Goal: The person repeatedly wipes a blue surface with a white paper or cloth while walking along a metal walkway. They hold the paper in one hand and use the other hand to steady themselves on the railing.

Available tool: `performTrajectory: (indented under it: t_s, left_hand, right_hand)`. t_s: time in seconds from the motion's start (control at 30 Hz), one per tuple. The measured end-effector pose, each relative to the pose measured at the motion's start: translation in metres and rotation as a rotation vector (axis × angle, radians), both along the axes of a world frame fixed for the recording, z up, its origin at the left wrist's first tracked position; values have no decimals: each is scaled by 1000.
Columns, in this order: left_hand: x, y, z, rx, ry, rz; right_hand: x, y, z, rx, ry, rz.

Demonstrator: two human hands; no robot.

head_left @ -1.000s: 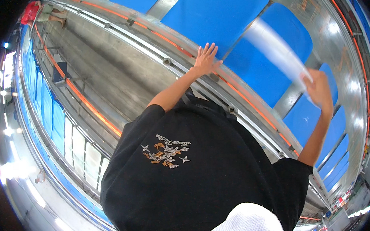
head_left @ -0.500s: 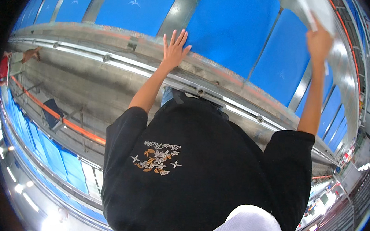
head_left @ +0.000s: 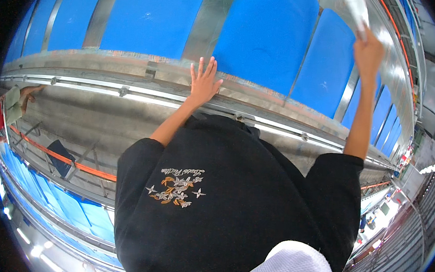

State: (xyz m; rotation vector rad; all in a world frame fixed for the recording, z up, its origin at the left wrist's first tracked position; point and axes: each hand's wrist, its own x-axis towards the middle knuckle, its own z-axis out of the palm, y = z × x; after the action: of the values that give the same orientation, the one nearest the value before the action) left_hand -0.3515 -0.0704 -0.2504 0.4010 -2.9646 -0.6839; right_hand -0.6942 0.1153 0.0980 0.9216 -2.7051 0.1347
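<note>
My left hand (head_left: 204,83) lies with fingers spread on the near metal border of a long table (head_left: 174,76). Its fingertips are by the lower edge of a blue sheet (head_left: 266,37) and a bare metal strip (head_left: 209,23). Farther off and to the right, my right hand (head_left: 369,53) is closed on a white cloth-like piece (head_left: 355,9), stretched out over the table's far side. That piece is smeared by motion, so its exact kind cannot be told. Right under its reach lie a blue sheet (head_left: 326,63) and shiny bare metal.
Several more blue panels (head_left: 147,19) run along the table. A metal rail (head_left: 273,125) with round knobs follows its near edge. Behind me to the left are an orange bar (head_left: 93,171), a dark panel (head_left: 61,157) and part of another person (head_left: 15,106).
My right hand and the white piece have shifted slightly left and down in view. My left hand appears lower in the picture, still on the border, as the whole view has tilted.
</note>
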Motion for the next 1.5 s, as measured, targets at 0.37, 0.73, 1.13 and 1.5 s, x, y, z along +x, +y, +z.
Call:
performTrajectory:
  t_s: [0.37, 0.73, 1.13, 1.5]
  left_hand:
    - [-2, 0, -6, 10, -85, 1]
    - [0, 6, -4, -78, -266, 14]
    - [-9, 11, -3, 42, -60, 71]
    - [-7, 12, -5, 26, -38, 83]
  right_hand:
    - [-13, 13, 24, 234, -538, 50]
    - [40, 10, -8, 354, -825, 530]
    - [-9, 29, -5, 9, -78, 291]
    - [-35, 43, 18, -89, -171, 260]
